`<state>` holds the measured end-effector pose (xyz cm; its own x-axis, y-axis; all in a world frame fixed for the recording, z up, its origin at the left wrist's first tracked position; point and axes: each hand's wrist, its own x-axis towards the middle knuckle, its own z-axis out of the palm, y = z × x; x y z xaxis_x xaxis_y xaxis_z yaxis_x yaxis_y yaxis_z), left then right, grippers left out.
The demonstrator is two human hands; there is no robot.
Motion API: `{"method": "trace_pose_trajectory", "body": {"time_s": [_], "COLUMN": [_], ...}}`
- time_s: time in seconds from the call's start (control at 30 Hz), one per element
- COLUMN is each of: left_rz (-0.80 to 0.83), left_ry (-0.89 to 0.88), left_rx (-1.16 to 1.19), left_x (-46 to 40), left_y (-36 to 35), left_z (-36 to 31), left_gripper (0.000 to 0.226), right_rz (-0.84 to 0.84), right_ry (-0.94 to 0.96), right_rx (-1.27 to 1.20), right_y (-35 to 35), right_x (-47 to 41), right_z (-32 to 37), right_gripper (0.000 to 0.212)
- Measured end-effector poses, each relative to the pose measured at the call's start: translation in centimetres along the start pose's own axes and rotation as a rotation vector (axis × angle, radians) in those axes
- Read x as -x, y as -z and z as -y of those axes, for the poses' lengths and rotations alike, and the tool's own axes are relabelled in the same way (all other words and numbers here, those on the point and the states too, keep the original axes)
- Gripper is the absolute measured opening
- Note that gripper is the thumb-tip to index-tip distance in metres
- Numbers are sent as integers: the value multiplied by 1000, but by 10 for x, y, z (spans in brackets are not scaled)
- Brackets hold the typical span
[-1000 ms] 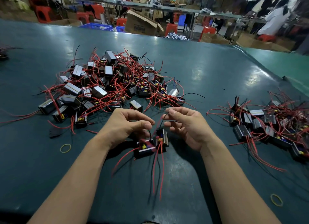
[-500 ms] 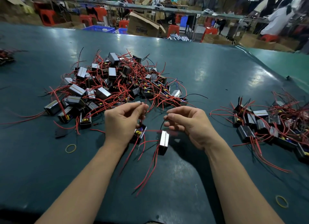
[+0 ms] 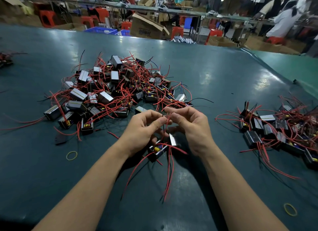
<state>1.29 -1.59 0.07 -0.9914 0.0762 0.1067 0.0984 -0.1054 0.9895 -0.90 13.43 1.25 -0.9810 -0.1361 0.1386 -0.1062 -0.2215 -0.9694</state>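
Glossy teal bench (image 3: 223,75); L hand (image 3: 142,132), R hand (image 3: 191,127) each in pinch on thin red wires (image 3: 167,120)

Two small black modules sit just below the left hand (image 3: 142,131) and right hand (image 3: 191,125): an open module (image 3: 157,149) showing a yellow part, and a silver-sided module (image 3: 172,139). Both hands pinch their red wires (image 3: 167,118); loose ends trail nearer the wearer.
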Motion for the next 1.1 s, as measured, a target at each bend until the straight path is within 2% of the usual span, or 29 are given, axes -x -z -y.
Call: {"method": "trace_pose_trajectory", "body": {"time_s": [0.1, 0.2, 0.27, 0.33, 0.5, 0.57, 0.67, 0.73, 0.83, 0.9, 0.97, 1.03, 1.1], "left_rz": [8, -39, -49, -47, -34, -21, -23, -62, -141, -145, -135, -136, -146], "left_ry": [-21, -55, -94, -110, -54, -12, 22, -7, -81, -120, -146, -136, -112], "left_rx": [15, 58, 12, -59, -84, -78, -75, -134, -221, -233, -238, -228, -256], "left_x": [0, 1, 1, 1, 1, 1, 3, 3, 1, 2, 3, 3, 2], "left_y": [-2, -1, 0, 1, 0, -1, 0, 0, 0, -3, -3, -2, -2], "left_z": [0, 0, 3, 5, 5, 5, 7, 7, 8, 8, 9, 9, 9], "left_gripper": [15, 16, 10, 2, 5, 5, 8, 6, 10, 17, 29, 33, 25], "right_rz": [11, 24, 25, 1, -2, -32, -26, -50, -124, -62, 20, 27, -16], "right_ry": [-93, -113, -51, 32, 113, 62, -136, -127, 37, 75, 49, 57, 90], "right_rx": [-96, -107, 30, 270, 622, 528, 96, 131, 276, 319, 357, 360, 378], "right_y": [-5, -4, 1, 6, 8, 7, 6, 7, 6, 2, -4, -5, -3], "right_x": [2, 2, 1, -1, -3, -3, -1, -3, -3, 0, 1, 0, -1], "right_z": [-2, -1, -1, 0, -7, -7, -2, -2, -3, -2, -4, -6, -5], "right_gripper": [3, 3, 1, 3, 16, 17, 22, 20, 24, 30, 16, 4, 10]}}
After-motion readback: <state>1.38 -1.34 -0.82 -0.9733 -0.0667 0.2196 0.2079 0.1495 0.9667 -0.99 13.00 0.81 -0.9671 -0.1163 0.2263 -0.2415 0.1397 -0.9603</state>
